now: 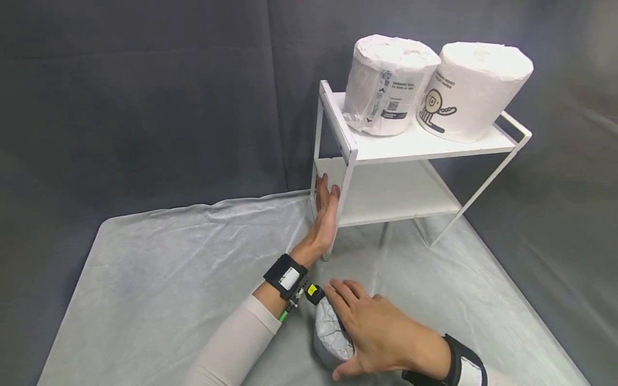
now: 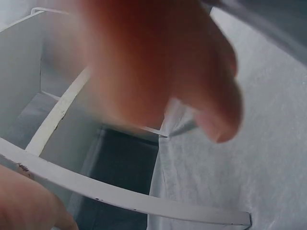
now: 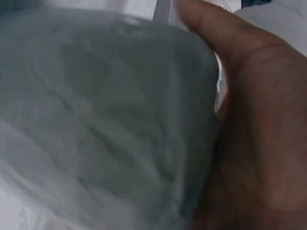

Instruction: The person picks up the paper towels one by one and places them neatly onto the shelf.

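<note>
My right hand (image 1: 374, 327) grips a wrapped toilet paper roll (image 1: 330, 332) low in front of the shelf, fingers over its far side and thumb at its near side. In the right wrist view the crinkled wrapper of this roll (image 3: 105, 124) fills the left, next to the palm (image 3: 259, 120). At the left end of a white two-tier shelf (image 1: 398, 187), my left hand (image 1: 325, 220) lies along the upright frame with its fingers extended. The left wrist view shows blurred fingers (image 2: 158, 62) above the shelf's white bar (image 2: 120, 194).
Two larger wrapped paper rolls stand on the top tier: a left roll (image 1: 391, 86) with printed text and a right roll (image 1: 470, 94) with a cartoon figure. A grey cloth (image 1: 193, 279) covers the table. Dark curtains (image 1: 145, 107) hang behind and to the right.
</note>
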Available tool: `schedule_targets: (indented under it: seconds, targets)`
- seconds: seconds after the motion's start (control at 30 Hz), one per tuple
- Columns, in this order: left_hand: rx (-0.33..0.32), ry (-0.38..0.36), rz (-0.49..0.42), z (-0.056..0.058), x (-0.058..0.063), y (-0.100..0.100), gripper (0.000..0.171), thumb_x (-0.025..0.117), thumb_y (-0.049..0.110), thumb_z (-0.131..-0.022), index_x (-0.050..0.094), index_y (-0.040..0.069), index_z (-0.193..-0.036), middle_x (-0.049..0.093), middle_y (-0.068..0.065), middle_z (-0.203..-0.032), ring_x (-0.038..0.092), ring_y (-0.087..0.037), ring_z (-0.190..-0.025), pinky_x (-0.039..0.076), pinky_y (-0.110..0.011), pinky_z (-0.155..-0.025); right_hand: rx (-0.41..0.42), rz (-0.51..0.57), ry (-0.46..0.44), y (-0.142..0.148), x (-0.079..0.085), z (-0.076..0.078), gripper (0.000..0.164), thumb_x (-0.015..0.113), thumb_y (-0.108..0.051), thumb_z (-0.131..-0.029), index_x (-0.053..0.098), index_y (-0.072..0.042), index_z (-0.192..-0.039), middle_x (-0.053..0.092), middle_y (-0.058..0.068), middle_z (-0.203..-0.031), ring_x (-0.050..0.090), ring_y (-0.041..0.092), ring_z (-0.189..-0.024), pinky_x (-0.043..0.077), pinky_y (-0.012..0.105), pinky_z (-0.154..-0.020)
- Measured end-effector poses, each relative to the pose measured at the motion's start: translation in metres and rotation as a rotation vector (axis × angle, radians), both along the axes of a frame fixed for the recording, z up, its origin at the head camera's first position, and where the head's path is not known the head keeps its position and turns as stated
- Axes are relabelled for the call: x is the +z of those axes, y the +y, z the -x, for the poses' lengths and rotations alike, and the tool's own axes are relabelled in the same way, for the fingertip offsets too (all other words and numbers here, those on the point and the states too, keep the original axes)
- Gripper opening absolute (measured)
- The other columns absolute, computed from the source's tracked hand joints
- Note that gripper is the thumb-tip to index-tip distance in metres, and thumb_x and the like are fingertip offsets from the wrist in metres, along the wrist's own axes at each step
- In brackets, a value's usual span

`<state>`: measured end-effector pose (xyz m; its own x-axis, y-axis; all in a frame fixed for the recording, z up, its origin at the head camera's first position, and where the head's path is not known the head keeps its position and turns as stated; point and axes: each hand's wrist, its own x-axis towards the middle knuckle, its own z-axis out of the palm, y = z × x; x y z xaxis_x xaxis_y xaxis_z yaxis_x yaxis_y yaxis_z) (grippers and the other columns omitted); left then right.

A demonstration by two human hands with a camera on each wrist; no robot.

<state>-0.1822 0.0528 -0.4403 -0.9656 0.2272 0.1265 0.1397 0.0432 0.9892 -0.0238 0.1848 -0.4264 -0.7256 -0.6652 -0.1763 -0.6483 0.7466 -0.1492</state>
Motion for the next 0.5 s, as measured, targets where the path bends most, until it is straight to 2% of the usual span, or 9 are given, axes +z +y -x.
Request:
schedule_targets:
  seconds: [0.23, 0.5]
  targets:
    - [-0.016, -0.007, 0.003, -0.0011, -0.0017, 0.0012, 0.086, 0.013, 0.065, -0.107, -0.010, 0.011, -0.170, -0.020, -0.013, -0.176, -0.018, -0.027, -0.162, -0.003, -0.055, -0.129, -0.033, -0.008, 0.004, -0.0043, -0.0073, -0.0041, 0.126, 0.089, -0.070, -0.067, 0.035, -0.003, -0.160, 0.045, 0.012, -0.155, 0.044, 0.030, -0.140, 0.059, 0.044, -0.070]
    - [-0.015, -0.007, 0.003, -0.0001, -0.0029, 0.0004, 0.084, 0.012, 0.063, -0.108, -0.009, 0.010, -0.170, -0.019, -0.012, -0.176, -0.017, -0.026, -0.162, -0.002, -0.053, -0.130, -0.033, 0.039, 0.047, -0.0045, -0.0098, -0.0045, 0.119, 0.093, -0.064, -0.062, 0.042, -0.005, -0.152, 0.050, 0.008, -0.140, 0.050, 0.027, -0.127, 0.057, 0.036, -0.063]
